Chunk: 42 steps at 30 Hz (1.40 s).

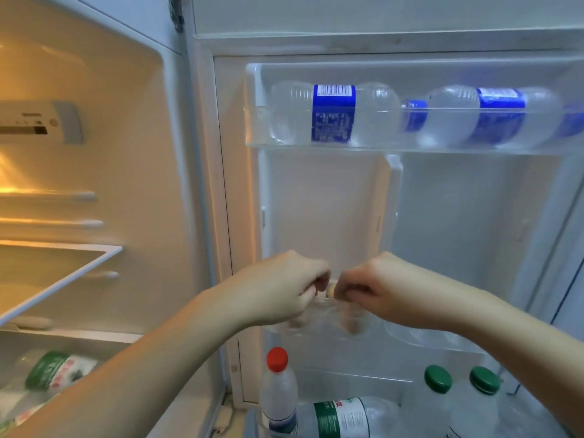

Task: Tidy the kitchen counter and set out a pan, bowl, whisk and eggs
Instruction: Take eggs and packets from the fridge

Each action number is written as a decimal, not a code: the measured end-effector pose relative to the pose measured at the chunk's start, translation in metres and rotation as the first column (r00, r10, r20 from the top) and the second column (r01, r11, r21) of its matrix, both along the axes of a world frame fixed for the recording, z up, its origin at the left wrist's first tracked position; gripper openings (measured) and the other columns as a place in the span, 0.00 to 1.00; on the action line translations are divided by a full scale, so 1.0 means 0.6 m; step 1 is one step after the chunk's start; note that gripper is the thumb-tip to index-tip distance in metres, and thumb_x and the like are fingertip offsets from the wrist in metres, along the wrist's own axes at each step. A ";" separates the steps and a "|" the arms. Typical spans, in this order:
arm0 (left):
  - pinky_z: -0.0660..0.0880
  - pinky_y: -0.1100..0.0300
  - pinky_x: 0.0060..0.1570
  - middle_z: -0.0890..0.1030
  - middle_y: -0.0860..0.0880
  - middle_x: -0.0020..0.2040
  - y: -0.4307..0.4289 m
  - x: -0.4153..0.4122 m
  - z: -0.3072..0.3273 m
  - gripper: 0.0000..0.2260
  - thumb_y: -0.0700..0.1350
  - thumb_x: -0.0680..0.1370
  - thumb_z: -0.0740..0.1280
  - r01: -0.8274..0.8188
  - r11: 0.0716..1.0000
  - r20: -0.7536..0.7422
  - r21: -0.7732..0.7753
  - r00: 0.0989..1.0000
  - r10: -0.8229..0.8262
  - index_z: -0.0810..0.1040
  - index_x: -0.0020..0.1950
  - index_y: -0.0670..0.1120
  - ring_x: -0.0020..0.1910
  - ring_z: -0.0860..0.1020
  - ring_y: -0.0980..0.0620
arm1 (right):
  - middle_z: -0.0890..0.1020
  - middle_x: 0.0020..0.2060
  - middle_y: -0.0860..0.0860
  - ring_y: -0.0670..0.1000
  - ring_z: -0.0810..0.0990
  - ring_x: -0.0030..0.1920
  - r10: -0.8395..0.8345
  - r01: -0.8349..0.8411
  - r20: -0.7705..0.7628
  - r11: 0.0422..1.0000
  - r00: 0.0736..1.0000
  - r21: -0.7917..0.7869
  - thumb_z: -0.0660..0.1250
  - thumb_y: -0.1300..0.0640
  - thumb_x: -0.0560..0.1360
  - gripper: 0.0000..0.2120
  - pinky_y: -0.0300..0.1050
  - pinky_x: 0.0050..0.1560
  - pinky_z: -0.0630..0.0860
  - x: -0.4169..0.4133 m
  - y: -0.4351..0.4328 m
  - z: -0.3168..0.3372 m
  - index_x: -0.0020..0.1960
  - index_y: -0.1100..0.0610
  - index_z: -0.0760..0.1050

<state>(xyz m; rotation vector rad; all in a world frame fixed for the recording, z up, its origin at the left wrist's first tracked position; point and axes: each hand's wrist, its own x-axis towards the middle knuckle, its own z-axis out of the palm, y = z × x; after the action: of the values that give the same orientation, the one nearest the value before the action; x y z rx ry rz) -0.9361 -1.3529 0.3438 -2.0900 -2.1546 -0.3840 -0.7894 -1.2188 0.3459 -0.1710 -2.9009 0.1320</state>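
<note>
Both forearms reach toward the open fridge door. Left hand [284, 286] and right hand [379, 289] meet, fingers curled, pinching the top of the clear egg box [328, 320] on the middle door shelf. Eggs [354, 327] show through it. Upper bin [256, 128] contains two blue-labelled bottles [333, 113] lying flat. Below stand a red-capped bottle [278, 390] and green-capped bottles [437, 379].
</note>
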 end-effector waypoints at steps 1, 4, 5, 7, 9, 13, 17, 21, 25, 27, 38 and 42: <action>0.73 0.53 0.37 0.80 0.50 0.47 0.008 -0.004 -0.003 0.08 0.40 0.78 0.57 -0.060 0.998 -0.096 -0.024 0.994 0.057 0.72 0.52 0.51 0.45 0.78 0.48 | 0.84 0.43 0.47 0.46 0.80 0.43 -0.028 0.028 0.026 1.000 0.999 0.015 0.61 0.59 0.77 0.11 0.40 0.48 0.75 -0.007 0.002 -0.003 0.52 0.50 0.81; 0.63 0.57 0.32 0.78 0.47 0.48 0.021 -0.009 0.001 0.09 0.38 0.78 0.58 -0.180 0.984 -0.404 -0.013 0.901 0.159 0.71 0.57 0.48 0.46 0.77 0.44 | 0.83 0.49 0.49 0.53 0.80 0.49 -0.133 0.126 0.050 0.985 0.990 0.119 0.58 0.57 0.78 0.13 0.47 0.49 0.76 -0.023 0.002 -0.003 0.55 0.48 0.79; 0.63 0.57 0.34 0.79 0.46 0.48 0.023 -0.010 0.004 0.09 0.39 0.78 0.59 -0.192 0.981 -0.468 -0.011 0.868 0.165 0.71 0.57 0.46 0.46 0.77 0.43 | 0.82 0.51 0.50 0.54 0.79 0.50 -0.177 0.166 0.056 0.971 0.983 0.171 0.57 0.56 0.78 0.14 0.46 0.48 0.76 -0.026 0.003 0.000 0.57 0.47 0.78; 0.64 0.57 0.36 0.79 0.45 0.49 0.026 -0.013 0.011 0.09 0.43 0.79 0.61 -0.221 0.975 -0.527 -0.018 0.831 0.179 0.72 0.59 0.45 0.48 0.77 0.42 | 0.81 0.53 0.51 0.56 0.79 0.53 -0.255 0.221 0.087 0.934 0.963 0.281 0.58 0.54 0.78 0.13 0.46 0.46 0.74 -0.028 0.008 0.005 0.59 0.47 0.76; 0.64 0.57 0.37 0.79 0.45 0.49 0.026 -0.016 0.018 0.12 0.46 0.78 0.62 -0.243 0.970 -0.527 -0.020 0.827 0.196 0.72 0.60 0.45 0.48 0.77 0.43 | 0.80 0.54 0.51 0.57 0.78 0.54 -0.300 0.246 0.102 0.900 0.949 0.359 0.60 0.53 0.77 0.13 0.47 0.47 0.74 -0.028 0.009 0.007 0.61 0.48 0.74; 0.66 0.58 0.38 0.78 0.46 0.51 0.020 -0.022 0.027 0.18 0.53 0.76 0.65 -0.240 0.969 -0.445 -0.065 0.876 0.188 0.71 0.63 0.48 0.49 0.76 0.45 | 0.78 0.57 0.50 0.55 0.78 0.55 -0.309 0.245 0.160 0.912 0.937 0.328 0.67 0.46 0.74 0.25 0.45 0.44 0.70 -0.023 0.003 0.018 0.68 0.46 0.66; 0.73 0.57 0.47 0.78 0.50 0.57 0.019 -0.031 0.033 0.24 0.58 0.73 0.70 -0.248 0.938 -0.273 -0.243 0.945 0.179 0.71 0.65 0.52 0.55 0.75 0.49 | 0.77 0.60 0.47 0.52 0.76 0.59 -0.281 0.230 0.241 0.948 0.929 0.220 0.70 0.42 0.70 0.29 0.48 0.53 0.74 -0.018 -0.001 0.037 0.69 0.44 0.66; 0.75 0.55 0.49 0.79 0.51 0.53 0.033 -0.032 0.026 0.16 0.55 0.75 0.69 -0.194 0.924 -0.196 -0.331 0.971 0.134 0.76 0.59 0.50 0.52 0.76 0.49 | 0.80 0.54 0.45 0.50 0.77 0.55 -0.213 0.132 0.261 0.946 0.942 0.296 0.67 0.46 0.74 0.13 0.48 0.52 0.76 -0.030 -0.005 0.042 0.58 0.46 0.76; 0.73 0.56 0.47 0.79 0.50 0.51 0.047 -0.030 0.023 0.15 0.53 0.75 0.68 -0.185 0.881 -0.183 -0.435 0.976 0.114 0.78 0.58 0.48 0.50 0.76 0.48 | 0.81 0.42 0.44 0.48 0.78 0.44 -0.100 0.037 0.342 0.982 0.934 0.186 0.65 0.56 0.74 0.09 0.42 0.46 0.76 -0.047 -0.003 0.036 0.51 0.47 0.81; 0.72 0.57 0.46 0.78 0.51 0.49 0.054 -0.033 0.023 0.15 0.55 0.75 0.69 -0.180 0.856 -0.175 -0.484 0.979 0.107 0.77 0.57 0.48 0.49 0.75 0.49 | 0.79 0.39 0.44 0.49 0.77 0.41 -0.061 0.000 0.447 0.991 0.892 0.135 0.65 0.57 0.73 0.10 0.43 0.46 0.76 -0.050 0.003 0.033 0.50 0.47 0.80; 0.67 0.62 0.41 0.73 0.52 0.56 0.063 -0.042 0.035 0.17 0.49 0.79 0.65 -0.053 0.691 -0.146 -0.721 0.986 -0.077 0.71 0.68 0.56 0.49 0.71 0.52 | 0.68 0.57 0.49 0.53 0.70 0.46 0.045 -0.199 0.692 0.969 0.720 0.144 0.60 0.65 0.76 0.19 0.44 0.43 0.68 -0.056 0.008 0.041 0.60 0.48 0.75; 0.65 0.68 0.35 0.73 0.54 0.53 0.067 -0.050 0.033 0.17 0.45 0.78 0.67 -0.008 0.696 -0.122 -0.718 0.986 -0.115 0.73 0.67 0.55 0.40 0.72 0.57 | 0.74 0.57 0.49 0.53 0.73 0.48 0.139 -0.295 0.692 0.949 0.708 0.111 0.64 0.65 0.74 0.17 0.45 0.47 0.72 -0.069 0.020 0.028 0.59 0.51 0.76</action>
<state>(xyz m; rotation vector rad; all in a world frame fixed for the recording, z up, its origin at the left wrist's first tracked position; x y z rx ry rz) -0.9662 -1.3130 0.3638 -2.4109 -2.3788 0.7487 -0.8308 -1.2070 0.3625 0.2256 -3.6340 -0.2736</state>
